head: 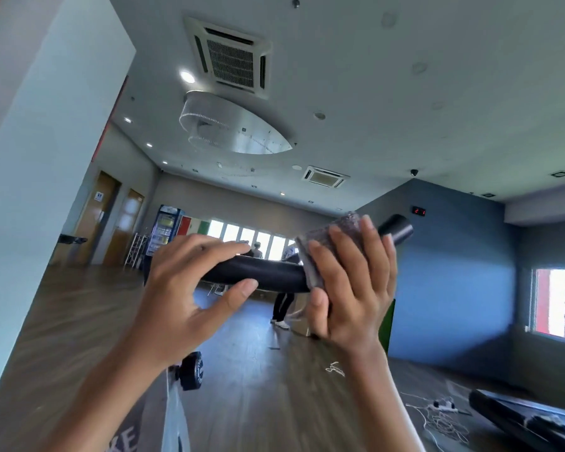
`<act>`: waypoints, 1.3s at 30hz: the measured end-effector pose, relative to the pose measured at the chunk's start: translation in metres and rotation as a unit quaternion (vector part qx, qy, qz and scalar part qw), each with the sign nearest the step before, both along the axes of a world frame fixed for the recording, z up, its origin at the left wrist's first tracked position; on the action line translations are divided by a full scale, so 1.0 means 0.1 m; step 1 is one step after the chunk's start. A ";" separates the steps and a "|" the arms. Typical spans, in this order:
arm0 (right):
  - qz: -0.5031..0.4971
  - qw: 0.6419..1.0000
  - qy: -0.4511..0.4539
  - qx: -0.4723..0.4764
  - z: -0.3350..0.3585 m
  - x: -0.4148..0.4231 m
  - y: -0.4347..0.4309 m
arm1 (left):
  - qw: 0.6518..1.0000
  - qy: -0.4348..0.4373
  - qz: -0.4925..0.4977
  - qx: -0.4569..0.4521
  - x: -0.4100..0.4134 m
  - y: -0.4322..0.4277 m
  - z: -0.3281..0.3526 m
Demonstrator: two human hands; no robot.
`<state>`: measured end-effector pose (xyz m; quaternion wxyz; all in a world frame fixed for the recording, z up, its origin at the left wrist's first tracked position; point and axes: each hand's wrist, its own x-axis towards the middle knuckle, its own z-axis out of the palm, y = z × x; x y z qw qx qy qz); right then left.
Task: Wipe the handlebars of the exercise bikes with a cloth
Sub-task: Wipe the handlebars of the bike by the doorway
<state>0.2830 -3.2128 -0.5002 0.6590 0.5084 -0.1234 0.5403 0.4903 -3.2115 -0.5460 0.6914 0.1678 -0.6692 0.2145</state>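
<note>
A black padded handlebar (268,275) of an exercise bike runs from the lower left up to its round end at the upper right. My left hand (190,288) curls round the bar's left part, fingers over the top and thumb beneath. My right hand (349,282) wraps a grey cloth (320,246) round the bar nearer its end, thumb below and fingers over the cloth. The bar's black end cap (397,228) sticks out beyond my right fingers.
A black adjustment knob (192,370) and the bike's white frame (173,412) lie below my left arm. Cables (437,419) and a black machine (516,415) sit on the wooden floor at lower right. A person (282,305) stands farther back. A white pillar (30,190) is close on the left.
</note>
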 end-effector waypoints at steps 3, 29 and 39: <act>0.114 0.990 -0.067 -0.045 0.30 -0.13 -0.06 | 1.000 0.005 -0.023 0.005 0.02 -0.05 -0.01; -0.141 0.944 -0.064 0.291 0.16 -0.25 0.58 | 0.974 -0.054 0.222 -0.004 -0.67 0.55 0.07; -0.165 0.957 -0.046 0.236 0.02 0.07 0.56 | 0.955 -0.046 0.293 0.015 -0.02 0.34 0.10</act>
